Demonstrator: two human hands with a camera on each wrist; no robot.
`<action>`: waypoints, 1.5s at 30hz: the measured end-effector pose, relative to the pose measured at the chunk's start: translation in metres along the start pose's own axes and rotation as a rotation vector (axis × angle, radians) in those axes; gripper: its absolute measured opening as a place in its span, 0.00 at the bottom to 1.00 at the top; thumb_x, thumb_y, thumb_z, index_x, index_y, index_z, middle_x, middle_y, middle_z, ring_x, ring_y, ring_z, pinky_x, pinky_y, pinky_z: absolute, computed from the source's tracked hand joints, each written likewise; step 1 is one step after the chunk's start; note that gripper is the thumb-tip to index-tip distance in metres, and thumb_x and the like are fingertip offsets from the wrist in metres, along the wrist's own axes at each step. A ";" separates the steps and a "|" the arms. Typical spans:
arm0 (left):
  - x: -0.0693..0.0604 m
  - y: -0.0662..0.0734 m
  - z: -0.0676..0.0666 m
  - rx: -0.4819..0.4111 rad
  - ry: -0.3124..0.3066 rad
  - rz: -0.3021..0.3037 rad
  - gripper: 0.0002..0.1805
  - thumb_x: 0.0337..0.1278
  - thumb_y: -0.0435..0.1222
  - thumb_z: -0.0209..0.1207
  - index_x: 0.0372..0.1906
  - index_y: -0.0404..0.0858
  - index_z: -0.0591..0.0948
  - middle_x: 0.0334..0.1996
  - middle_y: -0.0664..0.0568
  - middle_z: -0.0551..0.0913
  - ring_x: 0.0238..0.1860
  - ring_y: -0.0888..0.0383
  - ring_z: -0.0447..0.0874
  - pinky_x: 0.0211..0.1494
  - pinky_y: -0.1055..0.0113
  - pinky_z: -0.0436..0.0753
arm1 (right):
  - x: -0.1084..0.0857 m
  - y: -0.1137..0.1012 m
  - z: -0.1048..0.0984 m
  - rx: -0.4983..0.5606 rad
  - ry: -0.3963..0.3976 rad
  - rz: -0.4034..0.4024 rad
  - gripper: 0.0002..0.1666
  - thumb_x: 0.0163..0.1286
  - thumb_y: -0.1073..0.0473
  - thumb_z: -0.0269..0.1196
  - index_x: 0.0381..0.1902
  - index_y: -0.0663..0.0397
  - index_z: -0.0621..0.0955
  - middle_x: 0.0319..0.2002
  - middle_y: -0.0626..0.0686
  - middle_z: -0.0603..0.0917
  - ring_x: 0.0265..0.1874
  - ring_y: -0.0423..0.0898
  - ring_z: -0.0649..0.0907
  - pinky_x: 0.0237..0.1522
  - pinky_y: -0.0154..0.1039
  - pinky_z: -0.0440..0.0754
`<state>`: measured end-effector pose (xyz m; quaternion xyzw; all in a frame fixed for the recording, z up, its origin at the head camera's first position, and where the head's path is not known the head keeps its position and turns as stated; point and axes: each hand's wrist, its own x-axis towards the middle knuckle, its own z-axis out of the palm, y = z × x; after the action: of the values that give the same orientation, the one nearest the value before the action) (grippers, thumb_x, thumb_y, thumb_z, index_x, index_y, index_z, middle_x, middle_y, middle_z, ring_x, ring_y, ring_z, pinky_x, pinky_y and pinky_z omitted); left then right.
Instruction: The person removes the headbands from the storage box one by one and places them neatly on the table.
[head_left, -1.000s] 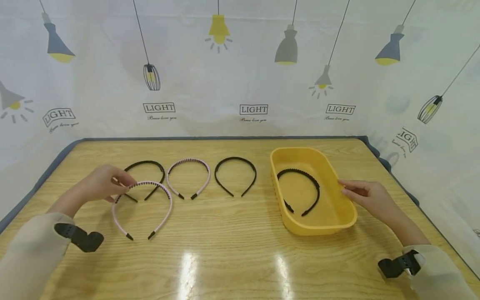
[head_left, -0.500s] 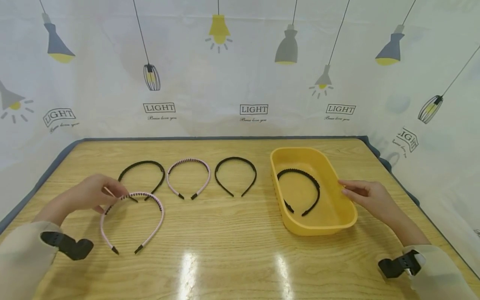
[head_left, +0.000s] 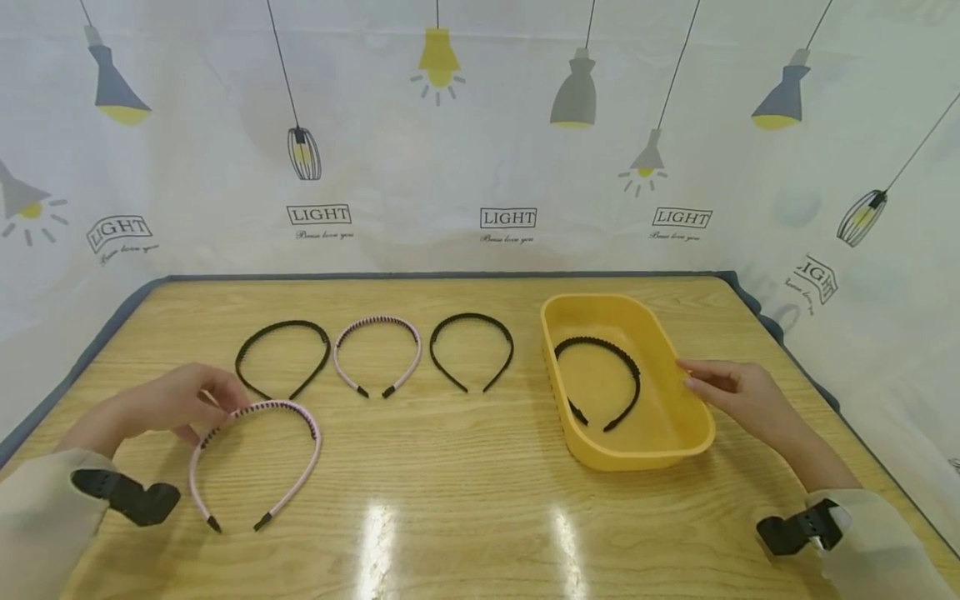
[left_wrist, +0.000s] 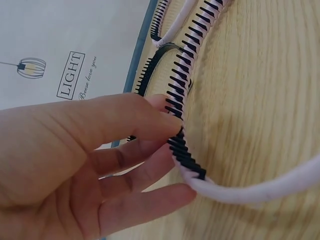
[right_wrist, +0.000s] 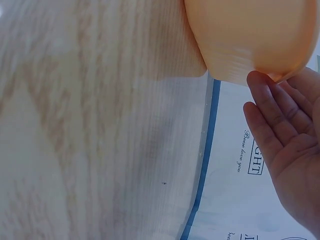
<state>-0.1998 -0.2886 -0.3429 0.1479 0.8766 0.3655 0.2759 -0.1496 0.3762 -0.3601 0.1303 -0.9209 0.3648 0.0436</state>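
Observation:
My left hand [head_left: 168, 402] pinches a pink headband [head_left: 277, 405] with black comb teeth and black tips, at the upper left of its arc. The left wrist view shows the thumb and fingers on the toothed inner side of this pink headband [left_wrist: 240, 191]. Whether its tips touch the table cannot be told. On the right, my right hand [head_left: 750, 404] holds the rim of a yellow plastic basket [head_left: 637, 459] between thumb and fingers. A black headband [head_left: 637, 385] lies inside the basket. In the right wrist view, fingers [right_wrist: 267, 100] lie against the basket's outer wall.
Behind the held headband, a row on the wooden table [head_left: 465, 500] has a black headband [head_left: 327, 346], another pink headband [head_left: 415, 337] and a second black one [head_left: 512, 342]. A white lamp-printed cloth [head_left: 420, 167] stands behind the table's dark-edged far side.
My left hand has moved left and toward the front with the pink headband, uncovering more of the black headband behind it. The right hand and the basket stay where they were.

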 end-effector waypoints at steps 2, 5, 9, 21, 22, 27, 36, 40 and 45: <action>0.000 -0.002 0.001 -0.021 -0.011 -0.004 0.11 0.56 0.30 0.58 0.43 0.30 0.76 0.36 0.42 0.76 0.34 0.49 0.78 0.29 0.58 0.82 | 0.000 0.000 0.000 -0.002 0.000 0.004 0.23 0.68 0.57 0.57 0.55 0.67 0.75 0.49 0.65 0.78 0.38 0.22 0.75 0.36 0.22 0.77; 0.000 -0.003 0.001 -0.037 -0.018 -0.011 0.11 0.55 0.30 0.58 0.43 0.30 0.76 0.37 0.42 0.75 0.36 0.49 0.77 0.30 0.58 0.82 | 0.000 0.001 0.000 -0.008 0.001 0.011 0.23 0.68 0.57 0.57 0.55 0.66 0.75 0.49 0.65 0.78 0.38 0.21 0.75 0.36 0.22 0.76; -0.001 -0.004 0.002 -0.046 -0.015 -0.025 0.11 0.55 0.30 0.58 0.43 0.30 0.75 0.37 0.42 0.75 0.36 0.49 0.77 0.31 0.57 0.82 | 0.001 0.001 0.000 -0.014 0.004 0.017 0.23 0.67 0.57 0.57 0.55 0.66 0.76 0.49 0.65 0.78 0.38 0.21 0.75 0.36 0.22 0.76; -0.003 -0.010 0.004 -0.079 -0.038 0.008 0.12 0.57 0.30 0.56 0.45 0.28 0.74 0.38 0.41 0.74 0.36 0.51 0.77 0.31 0.56 0.82 | 0.001 0.002 0.000 -0.005 0.000 0.006 0.23 0.67 0.57 0.57 0.55 0.67 0.75 0.49 0.65 0.78 0.38 0.21 0.74 0.36 0.22 0.76; -0.004 -0.010 0.004 -0.080 -0.036 0.009 0.12 0.57 0.30 0.56 0.45 0.28 0.74 0.38 0.41 0.74 0.36 0.51 0.77 0.31 0.56 0.82 | 0.001 0.002 0.000 -0.003 -0.001 0.006 0.23 0.67 0.57 0.57 0.55 0.67 0.75 0.50 0.65 0.78 0.38 0.21 0.74 0.36 0.22 0.76; -0.004 -0.012 0.004 -0.075 -0.018 0.003 0.13 0.57 0.31 0.57 0.45 0.28 0.75 0.39 0.41 0.75 0.36 0.52 0.77 0.31 0.56 0.81 | 0.001 0.001 0.000 0.001 -0.004 0.015 0.23 0.68 0.57 0.57 0.55 0.67 0.75 0.50 0.66 0.78 0.38 0.21 0.74 0.36 0.22 0.76; -0.004 -0.012 -0.001 0.023 0.036 0.030 0.14 0.57 0.34 0.58 0.46 0.30 0.76 0.41 0.43 0.78 0.37 0.54 0.78 0.32 0.60 0.81 | 0.000 0.001 0.000 -0.007 0.000 0.013 0.23 0.67 0.57 0.57 0.55 0.67 0.75 0.50 0.66 0.78 0.38 0.21 0.75 0.36 0.22 0.76; -0.007 -0.003 -0.006 0.105 0.112 0.066 0.14 0.58 0.33 0.57 0.47 0.29 0.76 0.41 0.43 0.78 0.37 0.57 0.78 0.32 0.61 0.81 | 0.000 0.001 0.000 -0.008 0.003 0.006 0.23 0.67 0.58 0.57 0.55 0.67 0.75 0.49 0.66 0.78 0.38 0.21 0.75 0.36 0.22 0.76; -0.009 0.010 -0.011 0.171 0.185 0.105 0.16 0.60 0.34 0.56 0.49 0.28 0.75 0.39 0.44 0.79 0.37 0.54 0.80 0.33 0.58 0.81 | 0.000 0.001 0.000 -0.014 0.004 0.000 0.22 0.67 0.57 0.57 0.55 0.67 0.76 0.49 0.66 0.78 0.38 0.21 0.75 0.36 0.23 0.77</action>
<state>-0.1987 -0.2915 -0.3260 0.1821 0.9172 0.3157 0.1607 -0.1499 0.3771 -0.3602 0.1295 -0.9233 0.3587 0.0462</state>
